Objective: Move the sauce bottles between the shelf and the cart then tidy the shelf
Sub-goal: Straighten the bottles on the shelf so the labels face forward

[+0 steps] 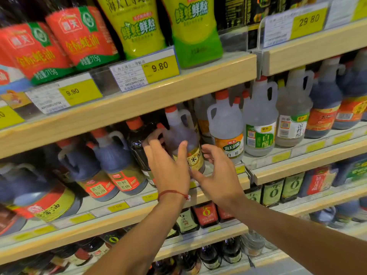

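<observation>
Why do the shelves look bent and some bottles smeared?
Head view: the wide-angle lens bows the wooden shelf edge; same view, the dark soy sauce jugs at left are blurred, while the 9.80 price tag reads sharply.

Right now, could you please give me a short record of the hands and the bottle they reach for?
place: wooden-edged shelf, crowded with jugs
target: dark bottle, yellow label, upright
left hand: fingers spread, thumb across bottle's front
right hand: open beside bottle's right; contact unclear
neighbour: clear jug, immediately right of it
cart: not in view
</observation>
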`<state>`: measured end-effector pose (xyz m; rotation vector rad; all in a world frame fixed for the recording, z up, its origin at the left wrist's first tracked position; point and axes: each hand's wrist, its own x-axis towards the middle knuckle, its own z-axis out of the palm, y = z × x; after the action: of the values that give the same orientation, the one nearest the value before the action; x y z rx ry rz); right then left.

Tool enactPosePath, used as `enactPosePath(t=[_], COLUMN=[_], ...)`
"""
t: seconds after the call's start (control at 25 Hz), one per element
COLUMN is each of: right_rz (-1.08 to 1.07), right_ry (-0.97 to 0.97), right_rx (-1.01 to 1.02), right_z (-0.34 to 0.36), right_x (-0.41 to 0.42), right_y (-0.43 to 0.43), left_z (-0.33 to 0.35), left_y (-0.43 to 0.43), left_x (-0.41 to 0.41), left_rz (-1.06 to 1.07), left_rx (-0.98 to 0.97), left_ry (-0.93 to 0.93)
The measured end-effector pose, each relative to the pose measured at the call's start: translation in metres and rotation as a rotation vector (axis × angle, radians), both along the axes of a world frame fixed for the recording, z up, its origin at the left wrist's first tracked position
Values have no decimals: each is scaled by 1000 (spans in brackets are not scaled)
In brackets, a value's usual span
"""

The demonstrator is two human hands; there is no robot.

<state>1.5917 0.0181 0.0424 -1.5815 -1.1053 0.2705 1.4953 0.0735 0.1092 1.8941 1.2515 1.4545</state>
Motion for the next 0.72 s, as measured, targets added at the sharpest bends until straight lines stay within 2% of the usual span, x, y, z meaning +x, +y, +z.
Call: enactPosePath(t=[0.16, 0.44, 0.56, 0.72], right_rz=[-58, -143, -131, -158], right_ry=[-4, 30, 67, 7], right_rx=[-45, -35, -15, -33], right_z=[1, -5, -6, -7], right_x=[-12, -13, -10, -3], right_y=[26, 35, 29, 24], left_z=[-7, 2, 1, -3], left_y=[12, 32, 42, 43], left_x=[-12, -12, -9, -6], left_rz=[-76, -63, -46, -52], left_rx=[-38, -66, -101, -150], left_ry=[-93, 40, 2, -76])
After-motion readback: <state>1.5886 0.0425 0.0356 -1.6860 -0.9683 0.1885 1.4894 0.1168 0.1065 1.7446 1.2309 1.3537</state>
